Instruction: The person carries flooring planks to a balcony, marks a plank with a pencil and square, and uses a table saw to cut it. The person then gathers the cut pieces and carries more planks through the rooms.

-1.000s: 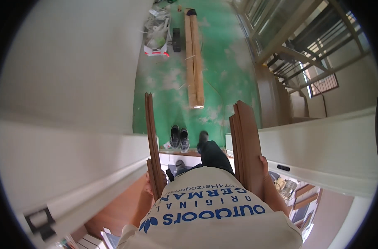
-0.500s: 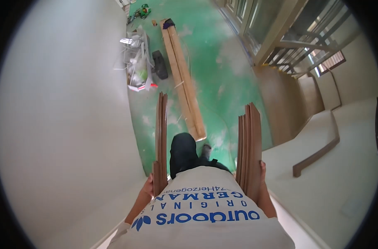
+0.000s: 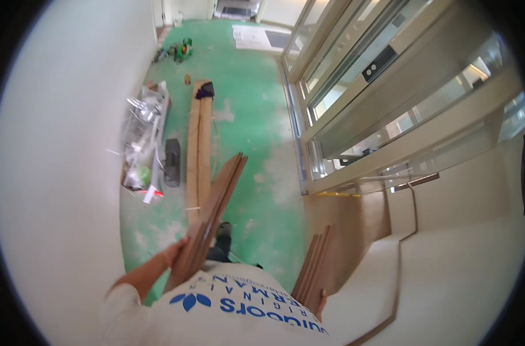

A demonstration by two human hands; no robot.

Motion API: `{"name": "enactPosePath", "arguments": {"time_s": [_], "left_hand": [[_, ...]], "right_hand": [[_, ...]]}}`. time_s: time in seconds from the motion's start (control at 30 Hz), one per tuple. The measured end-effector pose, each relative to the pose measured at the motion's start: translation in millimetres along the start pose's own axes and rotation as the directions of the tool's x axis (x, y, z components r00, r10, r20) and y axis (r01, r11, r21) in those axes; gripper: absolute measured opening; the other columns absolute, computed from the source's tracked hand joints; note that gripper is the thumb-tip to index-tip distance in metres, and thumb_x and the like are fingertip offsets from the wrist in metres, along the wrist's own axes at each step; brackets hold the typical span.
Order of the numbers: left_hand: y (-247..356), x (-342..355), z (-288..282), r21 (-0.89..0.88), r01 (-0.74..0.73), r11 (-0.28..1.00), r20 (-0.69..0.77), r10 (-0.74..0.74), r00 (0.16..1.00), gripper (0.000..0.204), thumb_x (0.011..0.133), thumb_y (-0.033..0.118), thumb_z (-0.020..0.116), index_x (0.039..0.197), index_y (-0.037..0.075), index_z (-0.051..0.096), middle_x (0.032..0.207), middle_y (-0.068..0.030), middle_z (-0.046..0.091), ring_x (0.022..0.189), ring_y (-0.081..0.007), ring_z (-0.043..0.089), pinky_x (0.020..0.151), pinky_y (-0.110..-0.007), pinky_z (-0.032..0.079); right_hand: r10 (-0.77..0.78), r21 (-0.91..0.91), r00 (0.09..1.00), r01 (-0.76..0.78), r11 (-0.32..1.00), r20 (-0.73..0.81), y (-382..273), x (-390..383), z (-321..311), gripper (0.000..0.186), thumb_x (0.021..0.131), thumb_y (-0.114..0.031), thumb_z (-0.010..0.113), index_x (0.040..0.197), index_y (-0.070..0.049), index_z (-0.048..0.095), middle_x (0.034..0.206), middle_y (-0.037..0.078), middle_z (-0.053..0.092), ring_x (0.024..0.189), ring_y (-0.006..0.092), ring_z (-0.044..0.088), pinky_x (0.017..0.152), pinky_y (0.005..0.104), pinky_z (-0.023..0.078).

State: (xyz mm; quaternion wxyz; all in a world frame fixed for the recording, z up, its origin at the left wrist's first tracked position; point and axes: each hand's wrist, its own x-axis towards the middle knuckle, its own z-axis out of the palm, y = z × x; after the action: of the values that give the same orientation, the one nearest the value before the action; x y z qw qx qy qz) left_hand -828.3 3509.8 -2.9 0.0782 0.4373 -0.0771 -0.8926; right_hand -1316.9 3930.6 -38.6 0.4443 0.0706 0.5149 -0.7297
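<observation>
- Left hand (image 3: 179, 251) closed around a plank bundle (image 3: 213, 213), tilted toward 1 o'clock.
- Right hand (image 3: 320, 300) grips a second bundle (image 3: 313, 271) at 5 o'clock.
- Long cardboard box (image 3: 198, 150) on green floor (image 3: 257, 132), 12 o'clock.
- Clear plastic packaging (image 3: 142, 138) by the wall, 10 o'clock.

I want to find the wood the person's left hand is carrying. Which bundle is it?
Start at the green floor beside the white wall. Near the bottom, above the white shirt, the left hand grips a stack of brown planks. Unlike the long boards lying flat, it is lifted and tilted.
</observation>
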Motion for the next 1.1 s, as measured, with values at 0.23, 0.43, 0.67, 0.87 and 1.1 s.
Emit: {"name": "enactPosePath", "arguments": {"time_s": [0.23,0.43,0.67,0.87,1.1], "left_hand": [[235,90,86,0.083,0.128,0.988,-0.005,-0.128,0.992,0.079,0.093,0.062,0.059,0.142,0.001,0.051,0.135,-0.0189,0.061,0.121,-0.0298,0.060,0.108,-0.039,0.044],[401,210,125,-0.168,0.189,0.968,0.131,-0.168,0.977,0.082,0.093,0.062,0.058,0.144,0.000,0.048,0.138,-0.0212,0.059,0.124,-0.0319,0.059,0.113,-0.041,0.040],[583,265,180,0.010,-0.133,0.991,-0.319,0.129,0.939,0.089,0.087,0.070,0.061,0.140,-0.001,0.053,0.136,-0.0186,0.060,0.120,-0.0279,0.060,0.107,-0.036,0.043],[800,326,173,-0.214,-0.239,0.947,-0.316,0.164,0.934,0.085,0.087,0.069,0.062,0.137,0.000,0.056,0.134,-0.0163,0.063,0.120,-0.0271,0.060,0.107,-0.035,0.043],[1086,384,159,-0.454,-0.135,0.881,-0.107,0.097,0.990,0.089,0.085,0.070,0.065,0.140,0.001,0.054,0.135,-0.0153,0.062,0.121,-0.0290,0.060,0.107,-0.042,0.044]], "right_hand": [[0.176,-0.132,0.981,-0.186,0.974,-0.084,-122,122,328,0.085,0.080,-0.058,0.071,0.144,-0.007,0.048,0.138,0.011,0.055,0.124,0.0288,0.051,0.105,0.0397,0.044],[0.132,-0.253,0.981,-0.166,0.953,-0.143,-186,387,410,0.078,0.080,-0.052,0.069,0.139,-0.004,0.051,0.133,0.014,0.059,0.117,0.0317,0.057,0.102,0.0428,0.047],[0.421,-0.255,0.882,-0.366,0.895,0.211,-255,642,674,0.072,0.079,-0.044,0.070,0.135,-0.001,0.055,0.127,0.017,0.063,0.112,0.0340,0.061,0.099,0.0454,0.050],[0.618,-0.664,0.774,-0.390,0.638,0.139,-260,830,937,0.078,0.075,-0.052,0.071,0.137,-0.008,0.054,0.127,0.014,0.062,0.113,0.0320,0.060,0.094,0.0452,0.051],[0.544,-0.743,0.837,-0.328,0.584,0.057,-298,987,1178,0.076,0.076,-0.048,0.073,0.137,-0.006,0.054,0.126,0.016,0.064,0.115,0.0325,0.060,0.099,0.0441,0.050]]}}
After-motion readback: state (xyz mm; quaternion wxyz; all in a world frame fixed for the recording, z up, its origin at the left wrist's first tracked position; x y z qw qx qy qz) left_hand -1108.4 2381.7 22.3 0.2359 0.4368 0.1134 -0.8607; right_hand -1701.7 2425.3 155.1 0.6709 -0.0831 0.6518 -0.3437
